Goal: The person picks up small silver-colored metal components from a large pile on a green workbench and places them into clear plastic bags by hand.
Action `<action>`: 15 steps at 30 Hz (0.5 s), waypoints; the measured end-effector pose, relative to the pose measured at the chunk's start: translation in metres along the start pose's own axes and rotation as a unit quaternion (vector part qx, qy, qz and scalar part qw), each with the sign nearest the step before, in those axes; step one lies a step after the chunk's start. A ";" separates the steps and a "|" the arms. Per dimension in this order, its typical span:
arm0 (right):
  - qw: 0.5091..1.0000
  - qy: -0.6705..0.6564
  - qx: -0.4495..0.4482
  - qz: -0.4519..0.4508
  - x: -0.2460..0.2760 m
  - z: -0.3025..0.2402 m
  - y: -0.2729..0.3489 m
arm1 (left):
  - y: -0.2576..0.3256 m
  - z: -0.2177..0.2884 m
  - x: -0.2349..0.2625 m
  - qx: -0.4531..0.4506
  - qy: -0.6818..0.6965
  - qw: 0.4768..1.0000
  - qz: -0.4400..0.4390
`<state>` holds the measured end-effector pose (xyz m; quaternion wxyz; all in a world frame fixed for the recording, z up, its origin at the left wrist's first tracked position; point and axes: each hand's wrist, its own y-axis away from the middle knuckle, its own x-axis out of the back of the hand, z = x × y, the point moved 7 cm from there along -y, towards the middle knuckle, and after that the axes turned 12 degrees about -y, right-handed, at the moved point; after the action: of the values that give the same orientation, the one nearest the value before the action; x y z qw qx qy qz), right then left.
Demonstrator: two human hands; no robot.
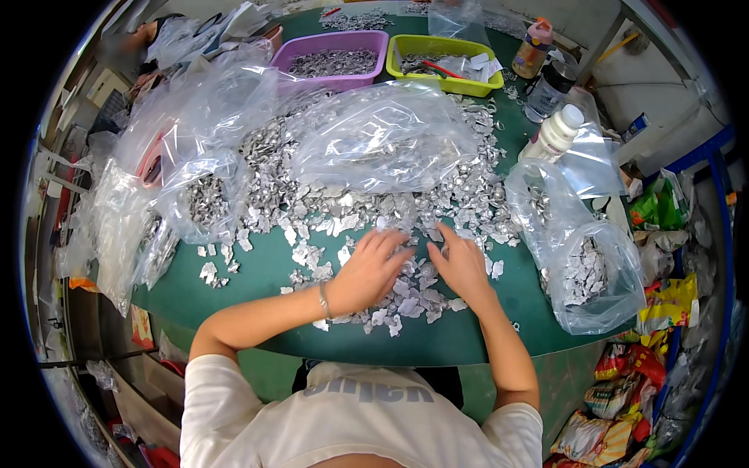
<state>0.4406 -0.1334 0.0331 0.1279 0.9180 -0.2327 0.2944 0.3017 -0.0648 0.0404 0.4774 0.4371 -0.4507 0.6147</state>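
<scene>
Small silver-coloured metal pieces (409,300) lie scattered in front of you on the green table (187,288), between your forearms, thickening into a heap beyond your fingertips. Your left hand (368,271) reaches in over them, fingers extended and blurred; your right hand (463,267) faces it, thumb and forefinger apart. Whether either pinches a piece, you cannot tell from here. The step in hand looks like sorting or separating loose pieces; the next move seems to call for a light fingertip pinch on one flat edge. Beyond, a clear plastic bag (374,144) covers part of the heap; behind it stand a purple basin (331,81) and a lime-green basin (437,83).
</scene>
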 end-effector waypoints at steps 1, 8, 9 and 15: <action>0.998 0.052 0.011 0.014 -0.005 0.004 -0.008 | -0.015 -0.003 0.003 0.002 -0.027 0.999 0.038; 0.985 0.146 0.051 -0.078 -0.037 -0.009 0.017 | 0.011 -0.001 -0.023 0.003 -0.051 0.999 -0.006; 0.981 0.146 0.088 -0.089 -0.040 -0.009 0.022 | 0.017 0.002 -0.021 -0.004 -0.050 0.999 -0.012; 0.971 0.069 0.145 -0.180 -0.044 -0.022 0.047 | 0.051 0.013 -0.014 -0.052 -0.077 0.994 -0.055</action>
<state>0.3744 -0.1497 0.0287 0.0601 0.9311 -0.0092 0.3597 0.2555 -0.0871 0.0225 0.4965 0.4822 -0.4930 0.5272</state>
